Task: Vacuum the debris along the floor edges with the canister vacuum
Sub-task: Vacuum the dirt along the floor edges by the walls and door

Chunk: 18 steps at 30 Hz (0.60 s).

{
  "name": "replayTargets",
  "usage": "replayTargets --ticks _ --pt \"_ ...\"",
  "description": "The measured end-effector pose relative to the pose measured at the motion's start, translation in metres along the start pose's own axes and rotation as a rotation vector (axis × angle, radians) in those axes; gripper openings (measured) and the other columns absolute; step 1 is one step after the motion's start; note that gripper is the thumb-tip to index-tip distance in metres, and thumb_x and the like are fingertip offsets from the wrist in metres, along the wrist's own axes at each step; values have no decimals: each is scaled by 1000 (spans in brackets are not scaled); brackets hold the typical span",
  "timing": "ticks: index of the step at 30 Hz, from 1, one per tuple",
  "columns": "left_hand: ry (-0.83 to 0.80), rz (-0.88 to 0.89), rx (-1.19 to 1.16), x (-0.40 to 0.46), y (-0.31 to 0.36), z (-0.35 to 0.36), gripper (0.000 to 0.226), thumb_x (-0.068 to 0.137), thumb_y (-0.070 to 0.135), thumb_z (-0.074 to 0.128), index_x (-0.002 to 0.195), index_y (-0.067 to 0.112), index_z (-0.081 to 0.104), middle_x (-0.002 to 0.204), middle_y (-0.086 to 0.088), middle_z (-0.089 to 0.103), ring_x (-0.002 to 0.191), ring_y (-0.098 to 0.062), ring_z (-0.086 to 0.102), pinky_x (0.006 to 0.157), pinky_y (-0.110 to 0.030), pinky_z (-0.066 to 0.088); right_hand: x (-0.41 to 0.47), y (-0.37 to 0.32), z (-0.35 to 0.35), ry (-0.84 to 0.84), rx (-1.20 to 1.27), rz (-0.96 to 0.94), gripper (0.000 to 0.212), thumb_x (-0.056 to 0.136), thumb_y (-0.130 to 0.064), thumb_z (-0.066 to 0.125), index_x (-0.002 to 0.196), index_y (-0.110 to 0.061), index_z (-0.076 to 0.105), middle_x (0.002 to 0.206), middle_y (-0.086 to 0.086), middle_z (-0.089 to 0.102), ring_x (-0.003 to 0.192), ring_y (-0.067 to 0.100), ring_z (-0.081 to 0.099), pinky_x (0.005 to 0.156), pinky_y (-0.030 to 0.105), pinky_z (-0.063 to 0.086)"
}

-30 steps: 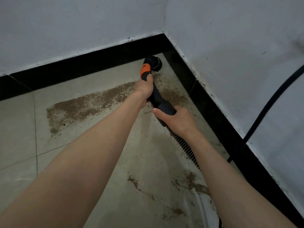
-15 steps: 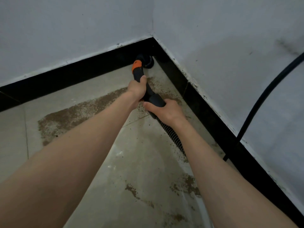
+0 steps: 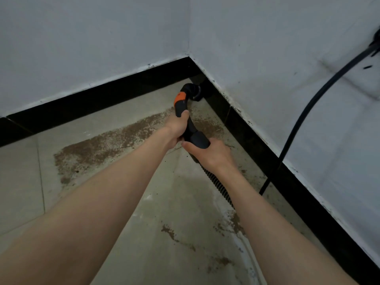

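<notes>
Two bare hands are on the vacuum handle. Starting at the left, we record a broad band of brown debris (image 3: 107, 147) lying on the tiled floor (image 3: 20, 182), running beside the black skirting (image 3: 92, 99) toward the corner. Next, we find the left hand (image 3: 176, 128) wrapped around the curved black handle (image 3: 190, 128), thumb up near the orange collar (image 3: 180, 98). Beyond the collar, the black nozzle (image 3: 194, 92) sits in the corner where the two skirtings meet, at floor level; we cannot tell whether it touches the tile. Just right of the left hand, the right hand (image 3: 211, 155) grips the grey cuff (image 3: 198, 140) at the lower end of the handle, fingers curled under it. The ribbed black hose (image 3: 218, 186) emerges beneath the right wrist and runs back along the forearm. Smaller debris patches (image 3: 170, 231) lie on the floor between the forearms. Furthest right, a black cable (image 3: 308, 108) hangs down the white wall (image 3: 287, 48) to the skirting.
</notes>
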State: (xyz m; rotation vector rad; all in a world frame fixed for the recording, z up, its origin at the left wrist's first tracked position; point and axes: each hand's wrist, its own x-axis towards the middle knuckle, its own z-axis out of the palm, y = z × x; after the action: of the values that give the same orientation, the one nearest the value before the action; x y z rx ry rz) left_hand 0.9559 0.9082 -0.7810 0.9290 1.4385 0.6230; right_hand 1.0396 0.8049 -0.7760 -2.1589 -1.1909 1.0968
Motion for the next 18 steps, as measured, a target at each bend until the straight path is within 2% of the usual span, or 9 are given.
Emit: replayTargets --ticks 5,10,15,18 --pt "-50 -54 -155 -17 1 -11 27 100 29 45 112 5 46 88 -7 54 78 -20 55 64 -30 49 -18 -6 -3 33 -69 -57 59 75 -72 62 102 -19 57 90 3 64 83 24 64 74 42 56" --pt "-24 -43 -254 -30 -1 -46 35 98 29 47 123 4 46 89 -7 53 79 -19 55 64 -30 49 -47 -26 5 23 -128 -142 61 76 -73 60 104 -18 55 96 4 63 89 26 62 80 45 54" --pt "118 4 -305 -53 5 -99 48 99 40 44 127 2 45 84 -6 55 70 -17 56 63 -29 48 -86 -55 30 -5 -145 -248 58 78 -71 59 101 -19 54 91 2 62 84 24 62 71 38 52" --pt "189 2 -320 -76 5 -135 40 99 47 39 111 10 47 83 -6 58 69 -16 57 59 -28 47 -110 -70 43 -31 -179 -323 55 78 -70 60 100 -20 53 89 1 62 82 24 62 64 35 48"
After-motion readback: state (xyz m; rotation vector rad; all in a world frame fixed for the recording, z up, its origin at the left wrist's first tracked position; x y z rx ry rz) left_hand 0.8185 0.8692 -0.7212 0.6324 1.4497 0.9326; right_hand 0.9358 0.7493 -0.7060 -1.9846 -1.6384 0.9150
